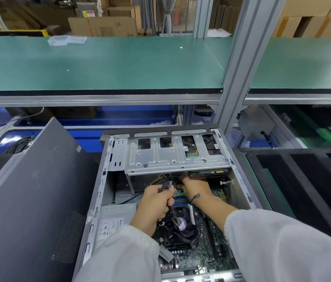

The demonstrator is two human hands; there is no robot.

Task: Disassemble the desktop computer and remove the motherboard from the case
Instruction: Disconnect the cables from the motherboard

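The open grey computer case lies on its side in front of me. Inside it sits the green motherboard with a black CPU fan in the middle. My left hand grips a bundle of black cables above the fan. My right hand reaches under the silver drive cage, fingers hidden among the wires beside a hard drive. A grey power supply fills the case's left side.
The removed grey side panel leans at the left of the case. A green shelf spans above, held by an aluminium post. Black foam trays lie at the right. Cardboard boxes stand in the background.
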